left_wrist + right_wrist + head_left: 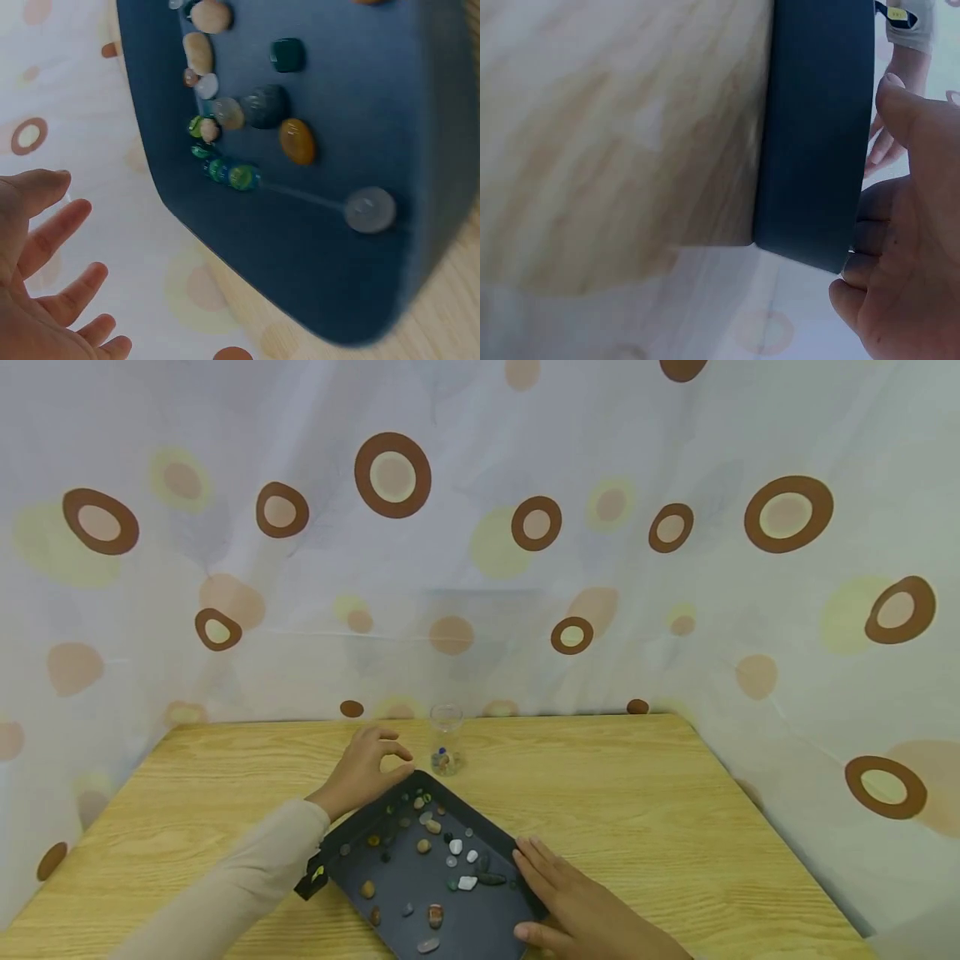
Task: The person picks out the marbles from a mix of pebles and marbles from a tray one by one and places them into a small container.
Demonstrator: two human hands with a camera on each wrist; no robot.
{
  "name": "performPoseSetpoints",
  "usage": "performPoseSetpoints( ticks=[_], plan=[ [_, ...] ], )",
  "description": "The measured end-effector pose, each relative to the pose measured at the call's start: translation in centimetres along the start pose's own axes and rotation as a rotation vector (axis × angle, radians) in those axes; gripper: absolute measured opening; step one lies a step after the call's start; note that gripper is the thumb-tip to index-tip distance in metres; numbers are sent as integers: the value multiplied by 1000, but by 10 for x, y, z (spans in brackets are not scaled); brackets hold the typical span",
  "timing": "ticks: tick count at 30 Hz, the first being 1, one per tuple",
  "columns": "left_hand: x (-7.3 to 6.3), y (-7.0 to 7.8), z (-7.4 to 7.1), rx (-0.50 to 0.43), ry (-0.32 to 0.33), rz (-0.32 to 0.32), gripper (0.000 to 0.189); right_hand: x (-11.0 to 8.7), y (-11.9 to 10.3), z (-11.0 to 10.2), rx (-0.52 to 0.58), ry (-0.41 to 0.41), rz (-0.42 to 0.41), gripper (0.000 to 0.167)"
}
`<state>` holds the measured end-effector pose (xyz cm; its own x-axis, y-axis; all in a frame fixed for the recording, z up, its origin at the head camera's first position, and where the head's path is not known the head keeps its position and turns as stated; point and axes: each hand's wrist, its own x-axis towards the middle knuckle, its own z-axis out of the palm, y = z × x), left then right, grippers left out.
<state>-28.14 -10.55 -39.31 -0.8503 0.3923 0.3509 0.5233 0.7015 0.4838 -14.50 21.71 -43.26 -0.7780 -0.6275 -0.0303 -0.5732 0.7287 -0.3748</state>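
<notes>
You get no readable text here: just a yellow patch (898,13) on the black wrist device (309,880) (left sleeve (240,877), beside the tray's (487,922) left corner), too small for you to read.

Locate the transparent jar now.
Head view, near centre: the transparent jar stands on the wood-grain table, just beyond the far corner of the dark tray, right of the left hand.

Head view: the dark tray (480,927) is cut off below, as is the wrist of the right hand (581,897); pieces (445,762) in the jar (447,735) are too small to identify. Left wrist: the left hand (22,315) is cropped at left. Right wrist: the tray's wall hides its interior; the tabletop (645,150) is blurred.
</notes>
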Motion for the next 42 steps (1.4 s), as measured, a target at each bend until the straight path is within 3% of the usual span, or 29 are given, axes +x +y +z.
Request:
performPoseSetpoints(
  ticks=[8,16,26,42],
  plan=[
    [-22,-11,-3,163,-80,52,18,9,-9,-2,-40,-17,-26,80],
    [-35,-24,4,244,-97,71,16,15,-15,0,-46,-54,28,88],
    [-38,-23,14,307,-101,114,16,19,-18,1,-61,-72,68,89],
    [-35,-25,24,349,-104,128,16,20,-18,2,-73,-54,46,84]
  ],
)
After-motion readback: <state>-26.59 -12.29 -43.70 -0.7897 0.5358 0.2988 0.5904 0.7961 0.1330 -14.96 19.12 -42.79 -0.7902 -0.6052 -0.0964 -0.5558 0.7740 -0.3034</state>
